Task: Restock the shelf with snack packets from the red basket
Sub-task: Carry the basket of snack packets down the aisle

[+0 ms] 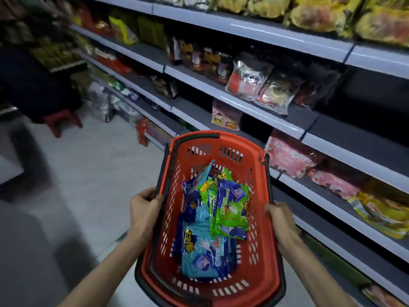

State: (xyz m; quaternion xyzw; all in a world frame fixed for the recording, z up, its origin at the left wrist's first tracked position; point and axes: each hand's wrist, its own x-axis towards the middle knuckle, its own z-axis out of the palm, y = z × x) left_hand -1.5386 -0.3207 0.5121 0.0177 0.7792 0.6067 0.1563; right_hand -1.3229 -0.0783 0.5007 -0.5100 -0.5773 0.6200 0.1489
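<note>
I hold a red basket [254, 165] in front of me at waist height, its black handles folded down along the rim. My left hand [145, 210] grips its left rim and my right hand [280, 220] grips its right rim. Inside lie several snack packets: green ones [229, 214] on top, a light blue one [202, 255] near me, dark blue ones under them. The shelf [250, 107] runs along my right, its grey boards partly filled with packets.
A dark bare stretch of shelf [363, 147] lies right of the basket, above pink packets [290, 158]. Yellow packets [382, 209] sit lower right. A red stool [60, 121] stands on the pale tiled floor at far left, with bags against the shelf's foot.
</note>
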